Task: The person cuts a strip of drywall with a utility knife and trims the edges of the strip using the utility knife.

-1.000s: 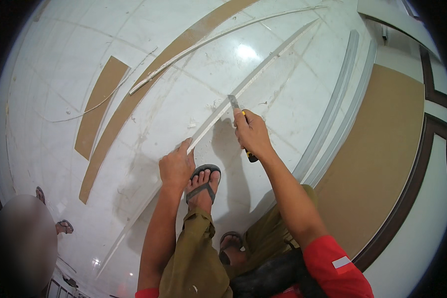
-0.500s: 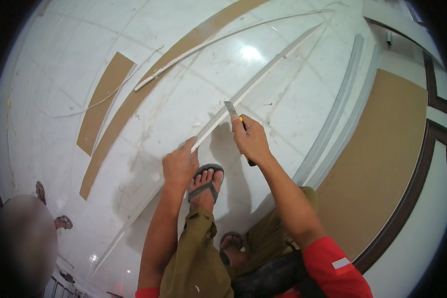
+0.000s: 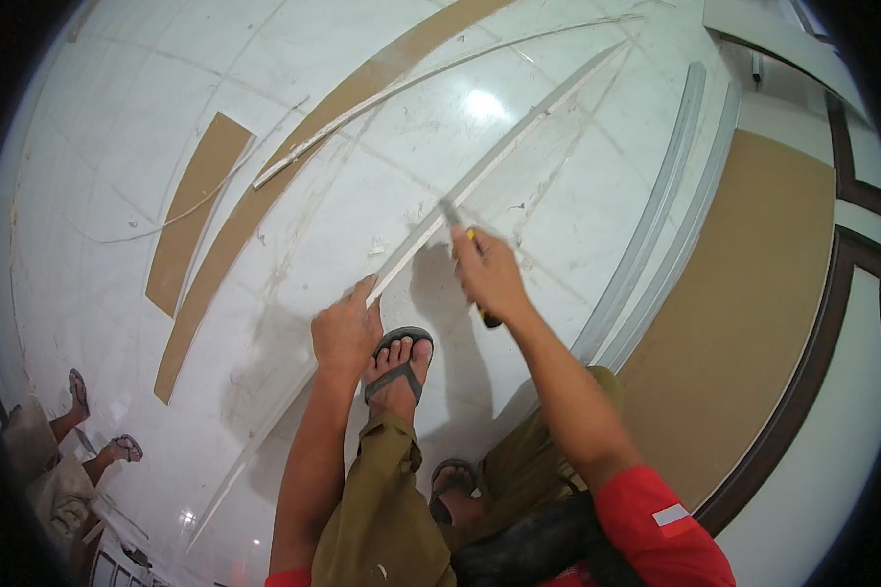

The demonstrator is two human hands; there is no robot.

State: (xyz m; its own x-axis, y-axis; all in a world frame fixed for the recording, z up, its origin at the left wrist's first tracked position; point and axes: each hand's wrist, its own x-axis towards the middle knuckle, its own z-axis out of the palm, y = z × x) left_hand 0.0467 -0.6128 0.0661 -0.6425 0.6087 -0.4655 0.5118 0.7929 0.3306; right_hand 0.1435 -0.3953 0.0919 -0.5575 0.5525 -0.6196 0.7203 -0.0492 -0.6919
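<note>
A long white-edged strip with a grey face (image 3: 548,108) runs diagonally across the middle. My left hand (image 3: 346,333) is closed on it near my sandaled foot (image 3: 396,372), with fingertips over the upper edge. My right hand (image 3: 485,274) grips a black-and-yellow utility knife (image 3: 487,313); its blurred blade meets the strip a short way up from my left hand. Small white shavings (image 3: 380,247) lie beside the strip on the tiled floor.
Brown board pieces (image 3: 191,215) and thin white strips (image 3: 411,80) lie on the white tiles (image 3: 166,98). Grey lengths (image 3: 661,215), a brown panel (image 3: 724,293) and dark-framed panels (image 3: 808,391) line the right. Another person's legs (image 3: 69,430) show at lower left.
My right hand and the knife have shifted slightly along the strip toward my left hand, the blade now blurred by motion. My left hand still holds the strip.
</note>
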